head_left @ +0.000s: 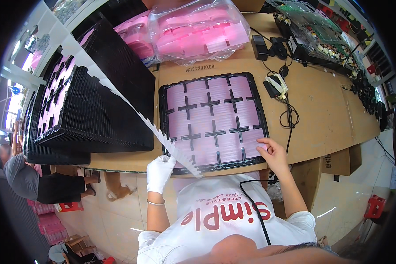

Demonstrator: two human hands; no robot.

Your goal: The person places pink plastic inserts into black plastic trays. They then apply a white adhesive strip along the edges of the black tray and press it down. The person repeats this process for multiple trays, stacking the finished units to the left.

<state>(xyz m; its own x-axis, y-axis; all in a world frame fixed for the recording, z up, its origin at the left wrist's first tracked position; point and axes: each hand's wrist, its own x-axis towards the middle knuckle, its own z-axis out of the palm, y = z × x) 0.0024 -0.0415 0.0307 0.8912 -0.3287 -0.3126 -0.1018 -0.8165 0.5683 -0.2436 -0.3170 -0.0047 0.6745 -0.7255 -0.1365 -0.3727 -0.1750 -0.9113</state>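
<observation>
Gloved left hand (159, 170) pinches a white strip (119, 94); right hand's (273, 154) grip, loose, touches the tray's (213, 119) pink sheet (253, 147).

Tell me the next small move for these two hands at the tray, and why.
Probably press the pink sheet flat into its corner pocket of the black tray. The bare right hand already has fingertips on it there, while the gloved left hand holds a white zigzag strip at the tray's near edge.

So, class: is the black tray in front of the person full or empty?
Full. Every pocket of the black tray that shows holds a pink sheet; the right hand rests on its near corner.
</observation>
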